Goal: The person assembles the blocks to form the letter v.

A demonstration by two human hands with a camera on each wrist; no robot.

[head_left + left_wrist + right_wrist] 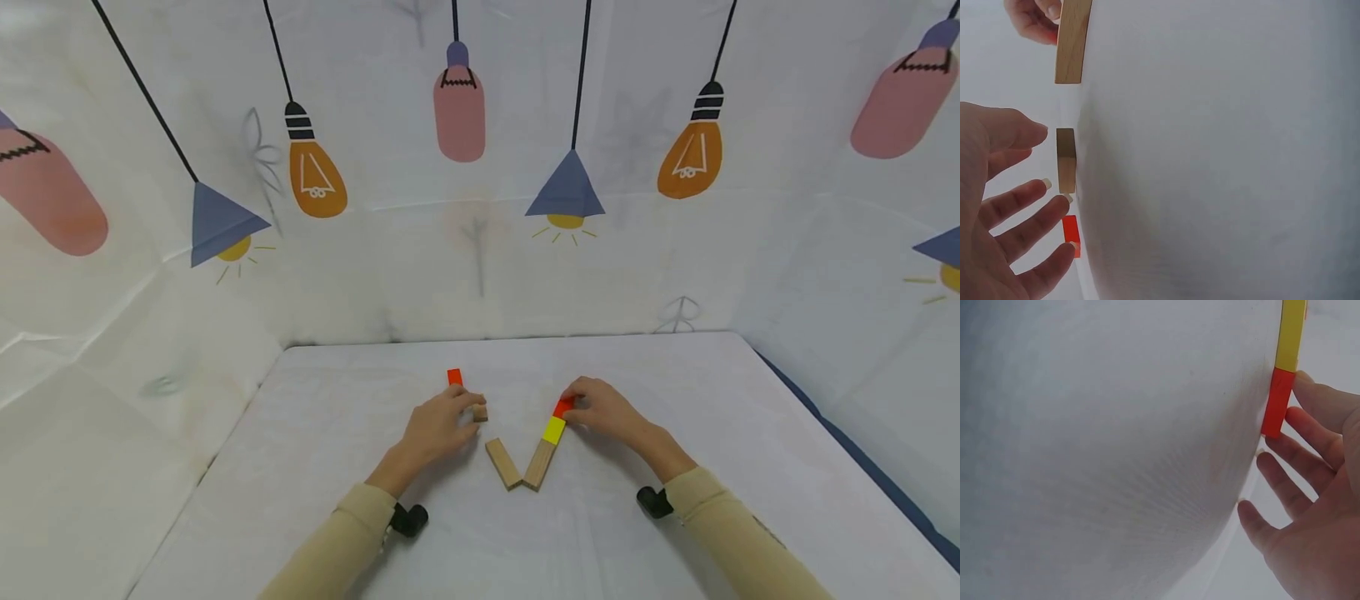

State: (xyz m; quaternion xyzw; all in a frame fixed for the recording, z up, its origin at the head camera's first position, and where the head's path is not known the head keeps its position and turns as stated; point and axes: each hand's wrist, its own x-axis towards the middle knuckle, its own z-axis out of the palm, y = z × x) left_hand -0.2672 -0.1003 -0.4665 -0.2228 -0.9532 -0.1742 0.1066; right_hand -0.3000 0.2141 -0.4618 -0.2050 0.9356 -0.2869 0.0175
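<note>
Four blocks form a V on the table: a plain wooden block (503,463) on the left arm, and on the right a wooden block (539,464), a yellow block (553,430) and a red block (562,407) end to end. My right hand (606,410) pinches that red block at the top of the line, thumb by its joint with the yellow one. My left hand (438,425), fingers loosely spread, hovers beside a separate small wooden block (1066,159). Past its fingertips lies another red block (454,377), partly hidden by the fingers.
A white-covered table (360,375) carries the blocks. Behind it hangs a pale sheet (375,267) printed with lamps and bulbs. Each wrist wears a dark camera strap (408,520).
</note>
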